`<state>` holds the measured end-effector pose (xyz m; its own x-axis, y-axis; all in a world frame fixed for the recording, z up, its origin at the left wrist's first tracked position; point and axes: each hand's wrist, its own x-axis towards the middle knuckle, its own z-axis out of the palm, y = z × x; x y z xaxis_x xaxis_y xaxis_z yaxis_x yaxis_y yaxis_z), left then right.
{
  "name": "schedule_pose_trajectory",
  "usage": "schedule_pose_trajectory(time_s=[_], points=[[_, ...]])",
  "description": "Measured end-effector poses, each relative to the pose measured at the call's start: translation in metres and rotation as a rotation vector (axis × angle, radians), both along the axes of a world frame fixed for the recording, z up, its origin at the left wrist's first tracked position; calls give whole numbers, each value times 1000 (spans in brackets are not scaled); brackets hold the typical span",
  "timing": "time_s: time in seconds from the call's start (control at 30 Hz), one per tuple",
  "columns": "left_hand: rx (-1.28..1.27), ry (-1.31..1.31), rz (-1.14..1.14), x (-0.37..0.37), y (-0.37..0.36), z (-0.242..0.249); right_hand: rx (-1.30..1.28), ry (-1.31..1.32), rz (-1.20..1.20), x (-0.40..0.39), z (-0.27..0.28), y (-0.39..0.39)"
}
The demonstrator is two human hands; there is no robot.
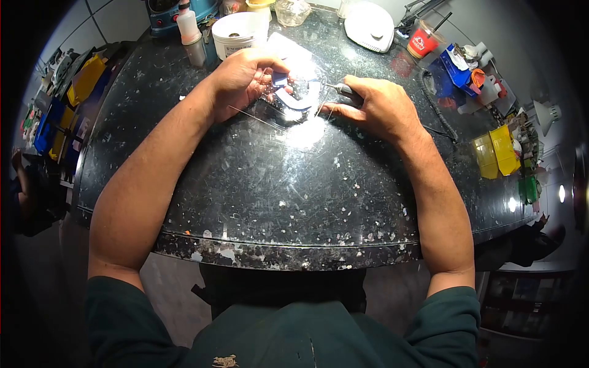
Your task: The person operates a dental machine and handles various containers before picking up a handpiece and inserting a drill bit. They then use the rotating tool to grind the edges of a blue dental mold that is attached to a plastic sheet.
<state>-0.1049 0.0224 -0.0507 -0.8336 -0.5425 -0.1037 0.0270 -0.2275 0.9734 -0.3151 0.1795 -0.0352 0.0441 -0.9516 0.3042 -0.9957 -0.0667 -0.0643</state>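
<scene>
My left hand [248,73] is closed on the left side of a clear, shiny piece with a pale horseshoe-shaped form [293,101] in it; a small blue patch shows by the thumb. Opposite, my right hand [380,104] grips a grey rotary handpiece [343,89], its thin metal tip pointing left to the right edge of the clear piece. The right thumb lies close to that edge too. Strong glare over the clear piece hides its outline and finer detail.
A white tub [238,46] and a bottle [188,27] stand behind my left hand. A white rounded device [369,27] sits at the back. To the right are a red cup [423,40], a coiled cord [438,107] and yellow bins [497,152]. Specks litter the black tabletop [288,196].
</scene>
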Motion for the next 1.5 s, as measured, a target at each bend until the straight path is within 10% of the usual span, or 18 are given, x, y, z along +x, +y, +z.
schedule_pose_trajectory(time_s=[1.5], points=[[35,37,43,-3,-4,-7,-68,41,-17,1,-2,-1]])
